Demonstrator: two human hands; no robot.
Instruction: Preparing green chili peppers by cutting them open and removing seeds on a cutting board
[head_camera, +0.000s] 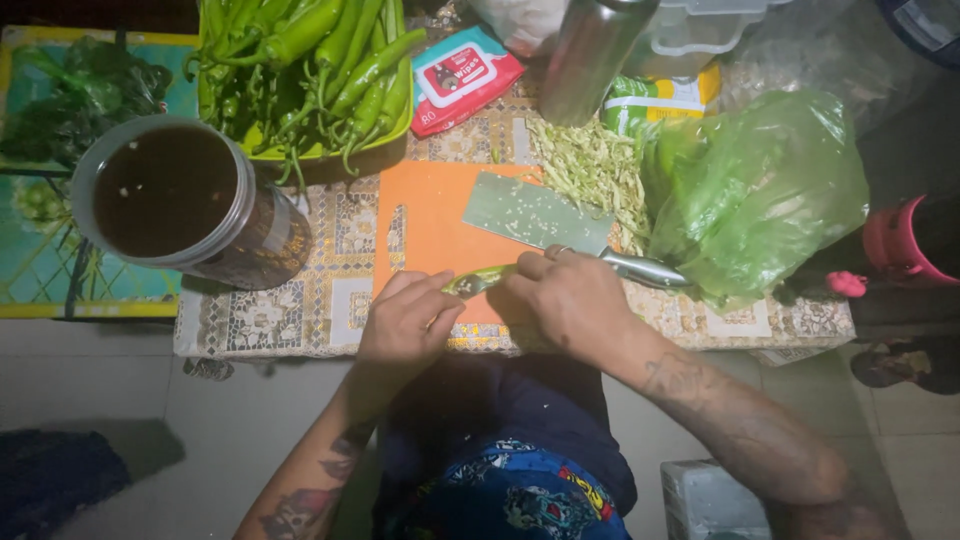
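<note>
Left hand (405, 320) pinching pepper (478, 281) on cutting board (435, 225); right hand (570, 300) gripping cleaver (540, 217). Risk: fingers near blade, slip likely cutting them.

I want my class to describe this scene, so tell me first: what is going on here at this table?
A person is working on a green chili over an orange cutting board. The left hand pinches one end of it while the right hand grips a cleaver and also touches the chili. A heap of cut pieces lies past the blade, a tray of whole green chilies sits at the back, and a large jar of dark liquid stands to the left.
</note>
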